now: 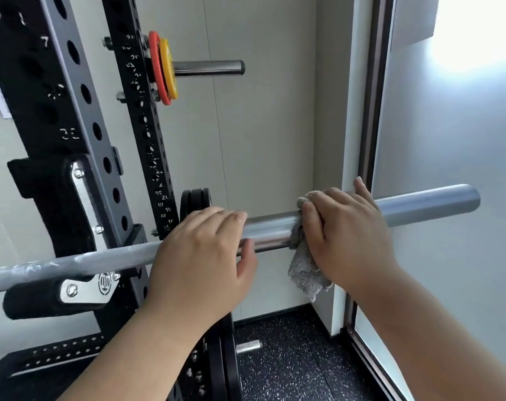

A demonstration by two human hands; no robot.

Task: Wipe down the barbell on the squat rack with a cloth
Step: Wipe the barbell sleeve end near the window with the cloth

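Barbell (272, 227) lay across mid-frame, seated in the squat rack (72, 111) hook at left. Steel: rigid, heavy, likely slick on the sleeve. Cloth (306, 273) soft, its tail hanging limp. Right hand (347, 227) grip wrapped the cloth round the sleeve. Left hand (205, 250) grip curled over the bar, probably steadying it.

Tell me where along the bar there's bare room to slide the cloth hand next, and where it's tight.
Freest: the sleeve right of the right hand and its cloth, out to the bar's tip. A short bare stretch lies between both hands. Crowded: beyond the left hand, where the barbell sits in the J-hook against the rack upright.
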